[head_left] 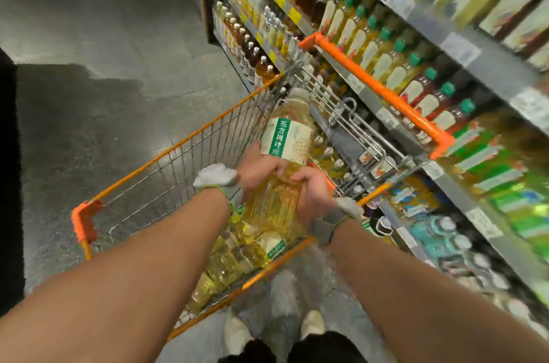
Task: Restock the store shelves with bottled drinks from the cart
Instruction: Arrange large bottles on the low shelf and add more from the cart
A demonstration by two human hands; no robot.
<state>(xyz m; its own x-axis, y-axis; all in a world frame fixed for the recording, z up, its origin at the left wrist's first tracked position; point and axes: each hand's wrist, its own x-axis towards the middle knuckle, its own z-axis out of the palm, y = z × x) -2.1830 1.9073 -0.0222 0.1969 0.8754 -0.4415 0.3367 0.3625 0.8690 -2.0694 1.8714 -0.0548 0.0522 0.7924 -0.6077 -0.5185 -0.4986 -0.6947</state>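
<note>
A large bottle (286, 142) of yellow drink with a white and green label hangs above the wire cart (184, 154), its white cap pointing away from me. My left hand (258, 166) grips its left side just under the label. My right hand (309, 190) holds the lower right of the same bottle. More bottles of the yellow drink (234, 258) lie in the cart's near end. The store shelves (416, 23) run along the right, packed with rows of bottled drinks.
The cart has orange rims and an orange handle (377, 89) beside the shelf. Its grey child-seat flap (350, 125) is folded up. Grey floor (104, 35) lies open to the left. My shoes (312, 324) stand just behind the cart.
</note>
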